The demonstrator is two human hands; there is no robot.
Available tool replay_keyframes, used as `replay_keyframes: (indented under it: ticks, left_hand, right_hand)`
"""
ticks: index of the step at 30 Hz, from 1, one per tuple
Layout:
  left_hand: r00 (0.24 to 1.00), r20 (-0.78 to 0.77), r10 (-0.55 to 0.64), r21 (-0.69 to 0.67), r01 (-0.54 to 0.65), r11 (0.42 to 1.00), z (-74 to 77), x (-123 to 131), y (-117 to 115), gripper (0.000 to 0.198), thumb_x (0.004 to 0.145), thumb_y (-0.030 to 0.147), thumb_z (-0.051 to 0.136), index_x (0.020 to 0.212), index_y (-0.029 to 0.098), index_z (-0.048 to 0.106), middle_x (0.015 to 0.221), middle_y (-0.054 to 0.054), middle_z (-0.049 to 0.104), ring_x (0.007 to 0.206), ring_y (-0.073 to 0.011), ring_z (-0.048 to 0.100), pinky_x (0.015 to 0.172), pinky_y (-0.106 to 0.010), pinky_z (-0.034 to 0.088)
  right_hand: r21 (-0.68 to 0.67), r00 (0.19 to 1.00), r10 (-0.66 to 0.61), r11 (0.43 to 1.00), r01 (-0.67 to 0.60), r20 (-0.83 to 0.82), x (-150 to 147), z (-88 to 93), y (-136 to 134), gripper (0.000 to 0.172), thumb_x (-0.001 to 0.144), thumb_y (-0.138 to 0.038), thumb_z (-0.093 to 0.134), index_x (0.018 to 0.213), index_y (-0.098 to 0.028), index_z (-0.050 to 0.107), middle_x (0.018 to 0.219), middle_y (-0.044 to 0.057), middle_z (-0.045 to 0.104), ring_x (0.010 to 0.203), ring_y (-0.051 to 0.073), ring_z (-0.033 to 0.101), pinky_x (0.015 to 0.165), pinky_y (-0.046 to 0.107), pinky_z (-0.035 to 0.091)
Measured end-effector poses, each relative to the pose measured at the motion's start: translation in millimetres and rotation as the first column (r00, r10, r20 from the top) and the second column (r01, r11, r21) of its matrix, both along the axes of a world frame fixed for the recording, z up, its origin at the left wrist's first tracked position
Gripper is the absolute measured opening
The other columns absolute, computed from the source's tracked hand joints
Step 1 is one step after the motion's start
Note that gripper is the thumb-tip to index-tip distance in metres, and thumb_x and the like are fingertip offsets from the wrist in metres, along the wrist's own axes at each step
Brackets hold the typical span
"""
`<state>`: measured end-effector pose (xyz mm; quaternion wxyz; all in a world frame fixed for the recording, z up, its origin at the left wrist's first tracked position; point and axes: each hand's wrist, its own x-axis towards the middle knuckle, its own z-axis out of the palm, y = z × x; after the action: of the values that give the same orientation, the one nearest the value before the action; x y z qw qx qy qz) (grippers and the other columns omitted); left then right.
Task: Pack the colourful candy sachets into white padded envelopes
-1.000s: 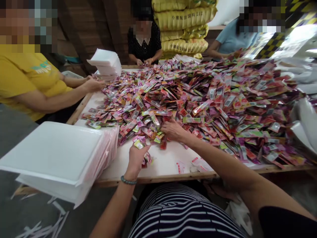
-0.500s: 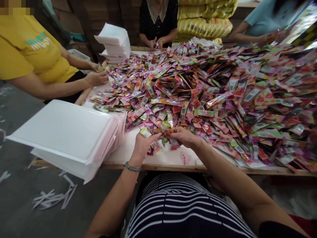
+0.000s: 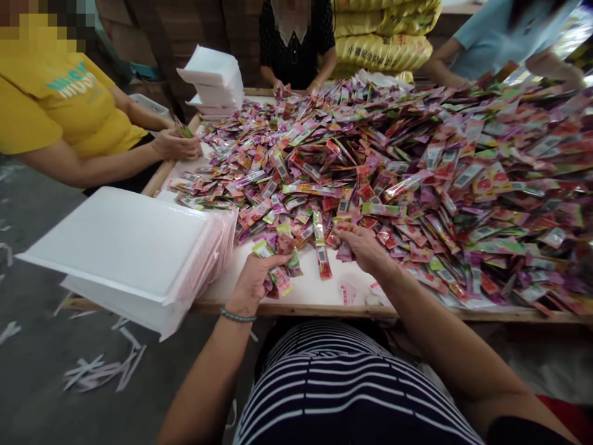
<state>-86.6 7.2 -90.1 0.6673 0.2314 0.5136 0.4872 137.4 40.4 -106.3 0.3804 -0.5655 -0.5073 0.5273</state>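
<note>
A large heap of small pink, green and purple snack packets [image 3: 403, 154] covers most of the white-topped table [image 3: 310, 295]. At its near edge, my left hand [image 3: 252, 278] grips several snack packets [image 3: 278, 272] in a loose bunch. To the right, my right hand [image 3: 364, 247] has its fingers closed on a snack packet [image 3: 345, 251] at the front of the pile; its far end is hard to make out. Between my hands, a single long packet [image 3: 323, 259] lies on the white surface, touching neither hand.
White padded bags [image 3: 120, 241] are stacked left of my hands, overhanging the table edge. A smaller white stack [image 3: 213, 77] stands farther back. Co-workers in yellow [image 3: 69, 111], black [image 3: 296, 55] and light blue [image 3: 486, 43] handle packets around the table. Paper strips [image 3: 104, 371] litter the floor.
My hands have moved apart, the left one toward the left with its bunch, the right one toward the right. A long packet now shows on the table between them.
</note>
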Motion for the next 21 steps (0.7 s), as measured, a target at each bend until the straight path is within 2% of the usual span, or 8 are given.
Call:
replay_keyframes:
  ticks: [2,5,7,9,11,17,19,21]
  left_hand:
    - [0.999,0.03,0.028,-0.01,-0.027,1.0,3.4,-1.2,-1.1,0.04,0.036,0.013,0.087,0.073,0.014,0.071,0.073,-0.005,0.073,0.061,-0.0188,0.066,0.06,-0.031,0.056]
    - [0.999,0.033,0.031,-0.021,-0.031,0.999,2.0,3.0,-2.2,0.039,0.038,0.013,0.087,0.074,0.013,0.07,0.076,-0.006,0.074,0.069,-0.0219,0.069,0.067,-0.034,0.058]
    - [0.998,0.054,0.026,-0.032,-0.024,0.999,-0.8,8.6,-3.8,0.041,0.039,0.012,0.087,0.076,0.013,0.07,0.077,-0.006,0.074,0.07,-0.0223,0.069,0.07,-0.037,0.058]
    - [0.997,0.078,0.023,-0.043,-0.02,0.999,-4.3,14.6,-6.1,0.042,0.038,0.012,0.087,0.077,0.013,0.07,0.075,-0.004,0.074,0.066,-0.0204,0.068,0.069,-0.037,0.058]
    - [0.997,0.079,0.007,-0.05,-0.003,0.999,-9.1,21.4,-8.4,0.043,0.038,0.012,0.088,0.077,0.013,0.07,0.072,-0.003,0.073,0.06,-0.0182,0.067,0.065,-0.034,0.057]
    - [0.994,0.081,-0.072,-0.043,0.076,0.996,-27.2,50.2,-10.5,0.047,0.036,0.018,0.09,0.079,0.012,0.071,0.067,-0.003,0.072,0.062,-0.0196,0.068,0.067,-0.034,0.056]
    - [0.994,0.097,-0.055,-0.031,0.058,0.998,-29.9,57.3,-11.6,0.048,0.037,0.019,0.09,0.08,0.012,0.072,0.072,-0.004,0.073,0.068,-0.0214,0.07,0.071,-0.035,0.056]
    - [0.993,0.106,-0.049,-0.028,0.052,0.998,-30.9,61.4,-13.5,0.047,0.037,0.019,0.09,0.08,0.012,0.072,0.076,-0.006,0.075,0.072,-0.0227,0.07,0.075,-0.036,0.056]
  right_hand:
    - [0.101,0.947,-0.073,0.994,0.043,0.314,2.1,-0.7,-3.7,0.036,0.08,-0.054,0.055,0.082,-0.019,0.062,0.062,0.0,0.058,0.054,0.013,0.051,0.054,0.025,0.04]
    - [0.082,0.69,-0.009,0.994,-0.073,0.723,-6.9,-7.4,-10.4,0.04,0.083,-0.054,0.055,0.091,-0.017,0.068,0.076,0.008,0.068,0.072,0.021,0.061,0.064,0.03,0.043]
    - [-0.003,0.53,0.064,0.993,-0.115,0.846,-13.0,-13.8,-14.1,0.037,0.082,-0.049,0.056,0.091,-0.015,0.069,0.086,0.014,0.07,0.082,0.026,0.064,0.068,0.031,0.043]
    - [-0.075,0.477,0.128,0.989,-0.128,0.87,-12.3,-18.5,-17.7,0.028,0.081,-0.038,0.057,0.091,-0.015,0.069,0.088,0.014,0.07,0.083,0.026,0.064,0.067,0.03,0.043]
    - [-0.104,0.528,0.156,0.986,-0.127,0.835,-5.2,-20.3,-21.6,0.021,0.077,-0.027,0.054,0.088,-0.016,0.068,0.083,0.01,0.07,0.079,0.023,0.064,0.066,0.029,0.043]
    - [0.067,0.887,0.064,0.992,-0.106,0.457,5.5,-21.8,-33.2,0.013,0.077,-0.033,0.05,0.077,-0.02,0.055,0.07,-0.001,0.06,0.069,0.016,0.059,0.063,0.026,0.045]
    - [0.027,0.94,0.0,1.0,-0.009,0.341,5.7,-22.8,-36.3,0.015,0.077,-0.031,0.049,0.087,-0.02,0.053,0.071,-0.001,0.061,0.06,0.014,0.057,0.056,0.025,0.046]
    - [-0.007,0.95,-0.078,0.996,0.084,0.302,8.9,-22.6,-38.9,0.029,0.077,-0.027,0.047,0.105,-0.02,0.05,0.08,0.0,0.065,0.054,0.012,0.056,0.051,0.023,0.045]
